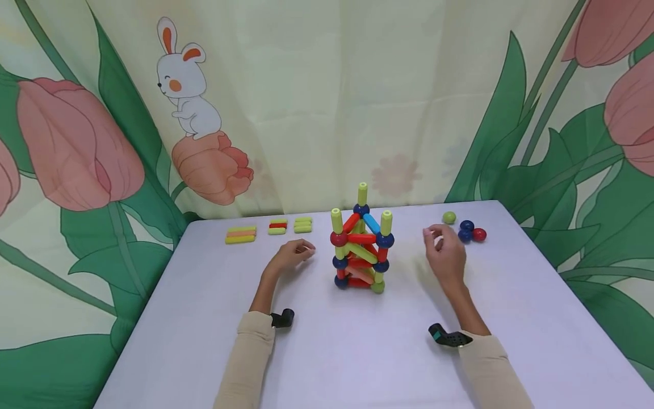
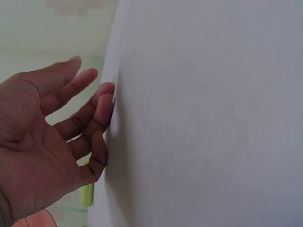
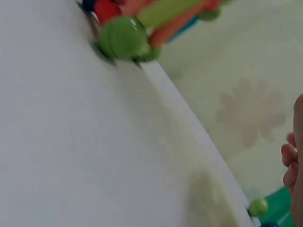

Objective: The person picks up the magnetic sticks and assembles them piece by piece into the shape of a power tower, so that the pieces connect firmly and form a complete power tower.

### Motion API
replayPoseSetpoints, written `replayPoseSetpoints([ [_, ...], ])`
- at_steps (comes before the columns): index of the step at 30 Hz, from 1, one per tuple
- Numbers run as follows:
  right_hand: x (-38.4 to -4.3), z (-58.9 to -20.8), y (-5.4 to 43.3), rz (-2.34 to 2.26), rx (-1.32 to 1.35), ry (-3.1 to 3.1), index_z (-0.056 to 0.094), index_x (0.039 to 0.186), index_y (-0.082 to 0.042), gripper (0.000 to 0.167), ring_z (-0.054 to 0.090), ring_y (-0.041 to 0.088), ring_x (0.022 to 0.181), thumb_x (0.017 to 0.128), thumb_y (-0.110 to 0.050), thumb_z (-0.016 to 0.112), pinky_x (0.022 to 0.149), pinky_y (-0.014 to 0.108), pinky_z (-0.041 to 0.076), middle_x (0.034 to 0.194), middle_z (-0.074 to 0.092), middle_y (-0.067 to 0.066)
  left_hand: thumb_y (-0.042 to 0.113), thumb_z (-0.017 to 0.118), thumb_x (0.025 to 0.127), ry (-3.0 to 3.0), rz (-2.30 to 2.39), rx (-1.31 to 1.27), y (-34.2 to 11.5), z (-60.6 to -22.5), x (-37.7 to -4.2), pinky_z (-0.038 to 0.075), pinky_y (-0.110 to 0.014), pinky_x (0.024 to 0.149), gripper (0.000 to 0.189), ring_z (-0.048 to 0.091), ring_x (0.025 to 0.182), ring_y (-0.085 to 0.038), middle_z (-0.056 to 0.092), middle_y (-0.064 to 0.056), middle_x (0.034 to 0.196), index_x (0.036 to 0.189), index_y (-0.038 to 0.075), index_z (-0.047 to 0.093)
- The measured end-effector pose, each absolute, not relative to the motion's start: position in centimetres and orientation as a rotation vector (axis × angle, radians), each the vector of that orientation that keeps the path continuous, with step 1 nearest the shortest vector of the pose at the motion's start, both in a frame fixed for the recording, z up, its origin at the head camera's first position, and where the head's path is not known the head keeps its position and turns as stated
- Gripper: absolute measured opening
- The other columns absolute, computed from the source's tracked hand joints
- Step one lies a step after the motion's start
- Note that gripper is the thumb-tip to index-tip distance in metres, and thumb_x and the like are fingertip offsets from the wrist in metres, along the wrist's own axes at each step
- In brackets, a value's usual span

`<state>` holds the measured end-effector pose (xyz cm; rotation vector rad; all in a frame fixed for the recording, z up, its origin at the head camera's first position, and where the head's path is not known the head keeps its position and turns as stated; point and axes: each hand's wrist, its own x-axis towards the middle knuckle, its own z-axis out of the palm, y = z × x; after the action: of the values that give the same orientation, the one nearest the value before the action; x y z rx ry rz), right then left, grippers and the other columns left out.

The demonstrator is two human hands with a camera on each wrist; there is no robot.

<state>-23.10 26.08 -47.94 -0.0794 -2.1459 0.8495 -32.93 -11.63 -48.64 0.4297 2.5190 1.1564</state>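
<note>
A tower of magnetic rods and balls (image 1: 363, 238) stands upright on the table between the two hands. Three yellow-green rods point up from its top balls; red, blue and green rods link the balls below. To its left, the left hand (image 1: 292, 255) is apart from it with fingers loosely bent, and the left wrist view shows nothing in the palm. On the tower's other side, the right hand (image 1: 447, 255) hovers with loosely curled fingers and no visible object. Only some of its fingers (image 3: 290, 163) show in the right wrist view, where the tower's green ball (image 3: 124, 38) appears above.
Behind the left hand lie short rods in groups: a yellow and orange group (image 1: 240, 234), a green and red one (image 1: 278, 226) and a green one (image 1: 303, 225). Beyond the right hand are a green ball (image 1: 449, 217), blue balls (image 1: 465, 235) and a red ball (image 1: 479, 234).
</note>
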Motion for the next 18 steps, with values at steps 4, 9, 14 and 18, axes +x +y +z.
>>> replayPoseSetpoints([
  [4,-23.9,-47.7,29.7,0.716,-0.507,-2.356,0.055,0.13,-0.003,0.039,0.057,0.042,0.091,0.099,-0.026,0.054,0.077,0.053,0.048,0.121,0.05,0.023,0.027,0.065,0.094,2.295,1.166,0.62,-10.9,-47.8,-31.3,0.048,-0.044,0.099,0.042,0.059,0.114,-0.023,0.062,-0.009,0.124,0.133,0.018,0.055],
  [9,-23.8,-48.1,31.8,0.58,-0.632,-2.683,0.04,0.143,0.002,0.052,0.055,0.055,0.098,0.101,-0.026,0.05,0.085,0.064,0.046,0.136,0.034,0.031,0.024,0.068,0.091,2.069,1.207,0.754,-9.9,-47.5,-28.9,0.046,-0.047,0.103,0.056,0.058,0.118,-0.024,0.055,-0.01,0.132,0.141,0.018,0.044],
  [14,-23.8,-48.9,32.3,0.47,-0.57,-2.746,0.042,0.142,0.002,0.05,0.058,0.054,0.088,0.099,-0.022,0.053,0.073,0.061,0.049,0.13,0.036,0.032,0.028,0.07,0.09,2.085,1.262,0.786,-8.3,-47.8,-27.4,0.049,-0.043,0.101,0.05,0.059,0.115,-0.022,0.055,-0.01,0.129,0.131,0.012,0.048],
  [18,-23.8,-49.2,32.2,0.462,-0.556,-2.743,0.043,0.141,0.0,0.049,0.059,0.056,0.09,0.099,-0.021,0.055,0.077,0.062,0.05,0.127,0.041,0.034,0.029,0.072,0.089,2.16,1.323,0.751,-7.2,-48.0,-26.9,0.053,-0.039,0.095,0.048,0.06,0.11,-0.021,0.06,-0.007,0.122,0.128,0.012,0.049],
])
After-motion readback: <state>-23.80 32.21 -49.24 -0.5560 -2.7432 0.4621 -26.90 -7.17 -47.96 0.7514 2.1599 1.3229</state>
